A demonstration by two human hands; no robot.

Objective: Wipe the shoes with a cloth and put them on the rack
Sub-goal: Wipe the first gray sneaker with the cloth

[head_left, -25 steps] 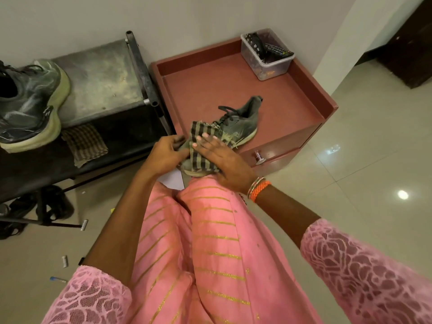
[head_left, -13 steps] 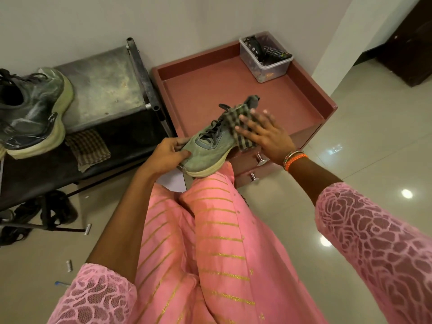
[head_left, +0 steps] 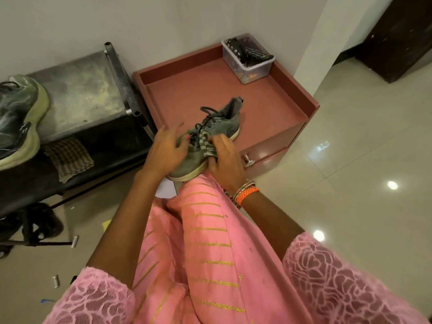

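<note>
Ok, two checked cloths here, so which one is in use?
The striped cloth bunched in the right hand, pressed on the grey shoe on the knee. The other cloth lies untouched on the dark rack shelf.

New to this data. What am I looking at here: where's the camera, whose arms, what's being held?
There is no robot: a person wears one wide-angle camera on the head, looking down at their own arms and pink-clad lap. The grey shoe rests on the knee. The right hand has a grip on a striped cloth bunched against the shoe's laces. The left hand lies at the shoe's toe side with fingers spread; it is blurred, so contact is unclear. Behind stands a red cabinet carrying a clear plastic box of remotes. To the left is the dark metal rack, with a second shoe on top and a folded cloth on a lower shelf.
</note>
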